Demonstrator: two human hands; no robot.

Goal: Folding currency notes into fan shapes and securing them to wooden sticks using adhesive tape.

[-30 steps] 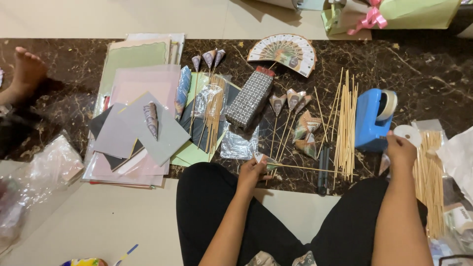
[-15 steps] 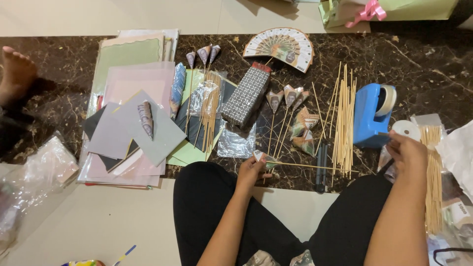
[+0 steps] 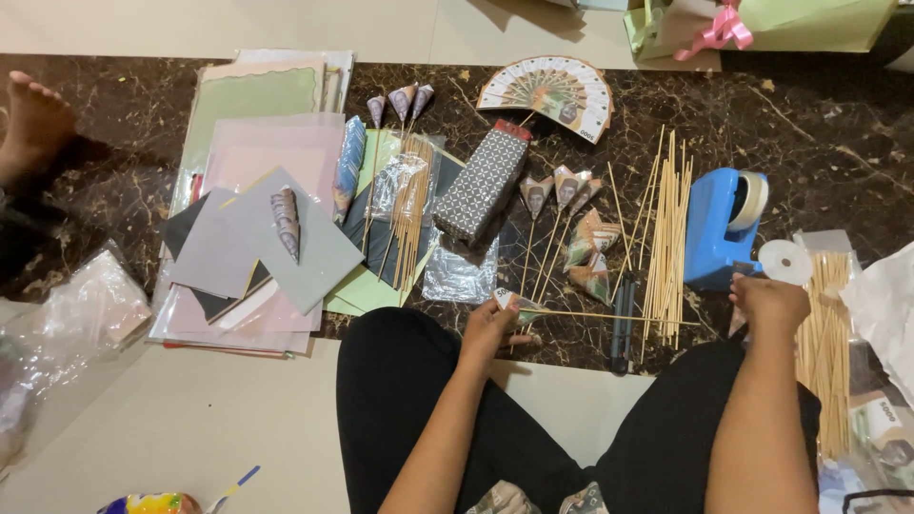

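Seated person viewed from above, legs in black spread toward a dark marble floor strip (image 3: 857,124) crowded with craft goods. The left hand (image 3: 490,328) has its grip closed on a folded paper cone on a stick (image 3: 519,306), held at the near edge of the marble, the stick running right toward a black pen (image 3: 623,324). The right hand (image 3: 769,303) has its fingers pinched together on a white tape roll (image 3: 785,262), just near of a blue tape dispenser (image 3: 719,228). Between the hands lies a loose bundle of bamboo skewers (image 3: 666,238); a second bundle in a clear bag (image 3: 830,343) lies right of the right hand. Far of the left hand stand a patterned box (image 3: 481,186), finished cones (image 3: 562,190) and a paper fan (image 3: 550,90). A stack of coloured paper sheets (image 3: 252,228) fills the left side. Open room is limited to the pale floor (image 3: 190,419) near left and the marble's far right corner; another person's bare foot (image 3: 33,119) rests at the left edge.
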